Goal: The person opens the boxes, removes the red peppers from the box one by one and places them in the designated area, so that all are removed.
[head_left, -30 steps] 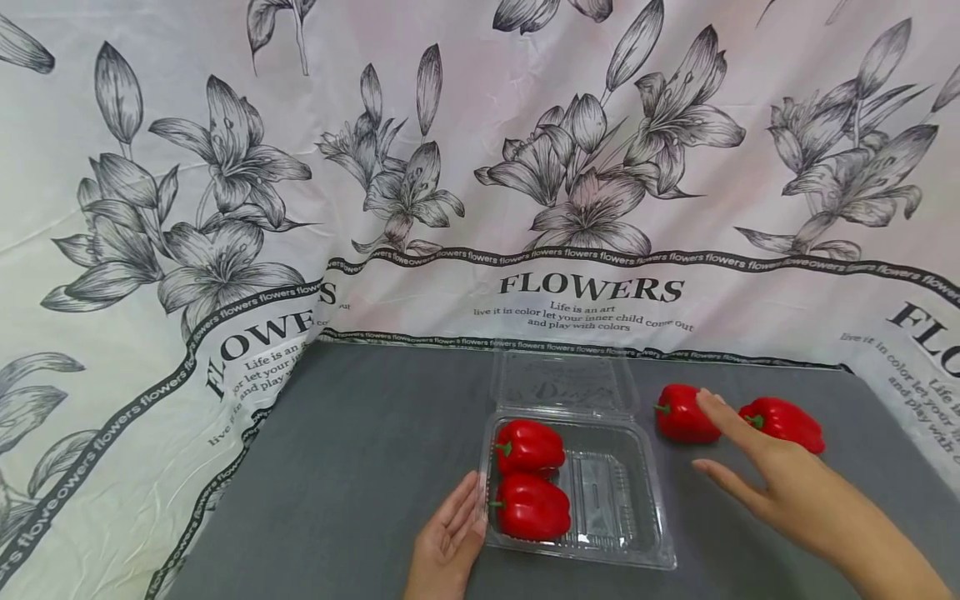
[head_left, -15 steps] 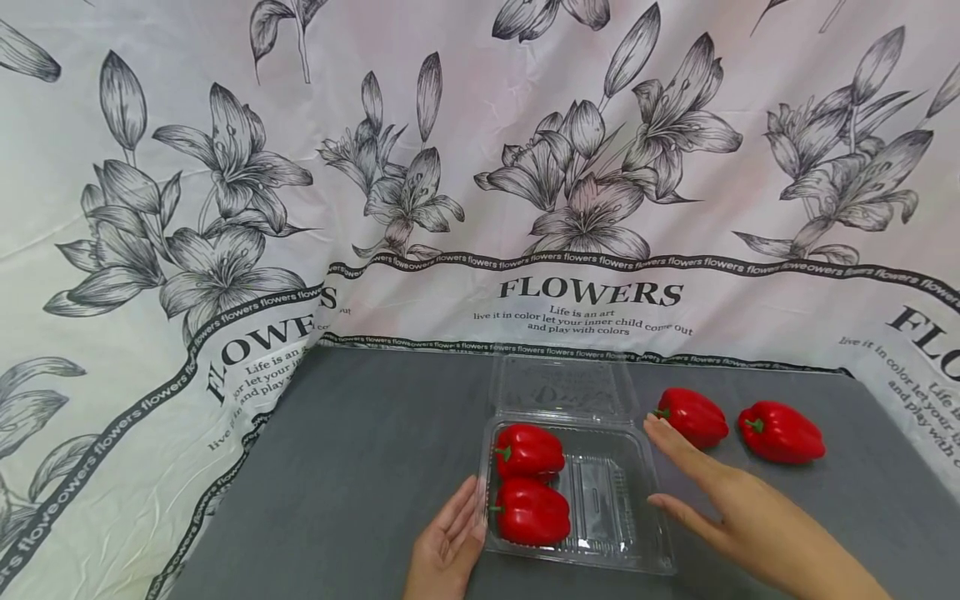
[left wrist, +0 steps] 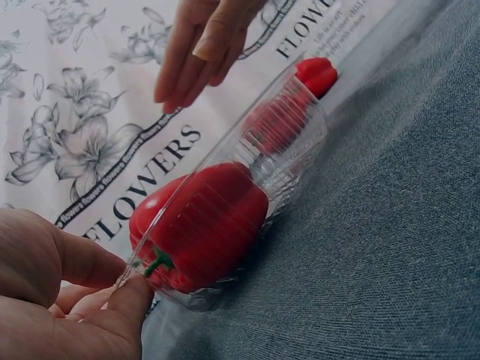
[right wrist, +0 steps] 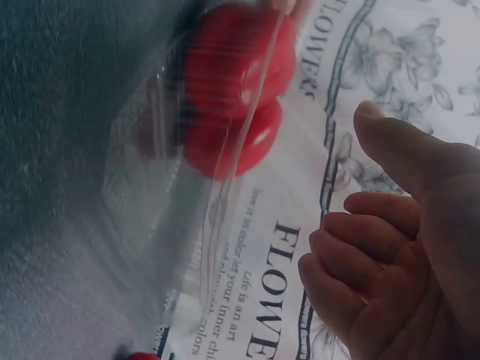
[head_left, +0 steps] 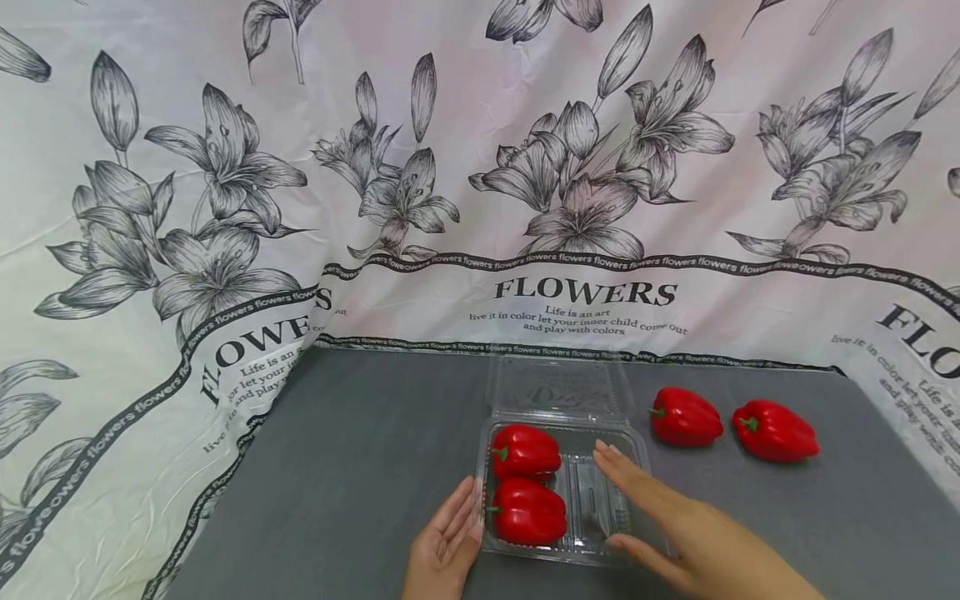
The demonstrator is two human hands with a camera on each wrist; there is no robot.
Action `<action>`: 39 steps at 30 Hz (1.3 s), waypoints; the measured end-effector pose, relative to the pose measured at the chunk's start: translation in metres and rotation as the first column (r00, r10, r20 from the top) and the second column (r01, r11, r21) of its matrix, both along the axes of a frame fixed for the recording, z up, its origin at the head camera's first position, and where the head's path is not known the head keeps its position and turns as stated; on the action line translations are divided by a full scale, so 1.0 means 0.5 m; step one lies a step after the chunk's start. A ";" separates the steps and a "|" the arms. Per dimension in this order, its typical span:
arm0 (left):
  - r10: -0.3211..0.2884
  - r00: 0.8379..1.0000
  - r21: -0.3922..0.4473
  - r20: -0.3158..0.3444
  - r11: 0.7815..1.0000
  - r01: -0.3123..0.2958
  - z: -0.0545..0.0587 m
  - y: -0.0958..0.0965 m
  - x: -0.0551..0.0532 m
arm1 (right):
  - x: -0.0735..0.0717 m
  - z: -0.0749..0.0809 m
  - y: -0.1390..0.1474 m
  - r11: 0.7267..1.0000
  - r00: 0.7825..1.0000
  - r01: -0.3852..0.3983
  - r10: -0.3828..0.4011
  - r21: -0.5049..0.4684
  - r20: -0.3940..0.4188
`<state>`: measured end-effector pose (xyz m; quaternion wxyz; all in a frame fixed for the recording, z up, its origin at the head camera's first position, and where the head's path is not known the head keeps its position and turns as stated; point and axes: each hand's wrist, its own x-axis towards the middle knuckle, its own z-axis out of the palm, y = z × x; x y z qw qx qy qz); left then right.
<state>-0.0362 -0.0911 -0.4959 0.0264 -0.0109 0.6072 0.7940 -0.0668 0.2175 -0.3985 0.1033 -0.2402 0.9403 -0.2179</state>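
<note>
A clear plastic clamshell container [head_left: 581,492] lies on the table with two red bell peppers inside, one farther back [head_left: 527,451] and one nearer [head_left: 529,511]. Both sit along its left side. My left hand [head_left: 442,542] holds the left rim; in the left wrist view the thumb and fingers pinch that edge beside a pepper's green stem. Over the container's right part hovers my right hand [head_left: 690,533], thumb and fingers spread apart and holding nothing. In the right wrist view the right hand [right wrist: 397,255] has loosely bent fingers, apart from the container.
Two more red peppers lie on the grey table [head_left: 375,475] right of the container, a left one [head_left: 686,417] and a right one [head_left: 776,430]. The clear lid [head_left: 558,387] is folded back behind the container. A flower-printed cloth [head_left: 405,300] stands behind the table.
My right hand has moved left, from in front of the loose peppers to over the container's right part. My left hand keeps its hold on the rim.
</note>
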 end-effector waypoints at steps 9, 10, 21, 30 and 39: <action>0.007 1.000 0.007 0.025 1.000 -0.007 0.002 -0.002 0.000 | 0.008 -0.009 -0.021 0.999 0.996 -0.031 0.032 -0.013 0.080; 0.009 0.999 0.008 0.032 1.000 -0.009 0.002 -0.002 0.000 | 0.009 -0.011 -0.023 0.999 0.996 -0.041 0.042 -0.018 0.080; 0.000 0.999 0.036 0.044 0.999 -0.002 0.002 -0.002 -0.004 | 0.018 -0.036 -0.048 0.994 0.996 -0.088 0.089 -0.058 0.003; -0.007 1.000 0.039 0.024 0.999 0.006 0.005 -0.003 -0.004 | 0.019 -0.051 -0.095 0.994 0.994 -0.087 0.083 -0.063 -0.066; -0.002 0.999 0.040 0.041 0.999 0.000 0.006 0.003 -0.002 | 0.012 -0.072 -0.121 0.996 0.998 -0.051 0.049 -0.075 -0.029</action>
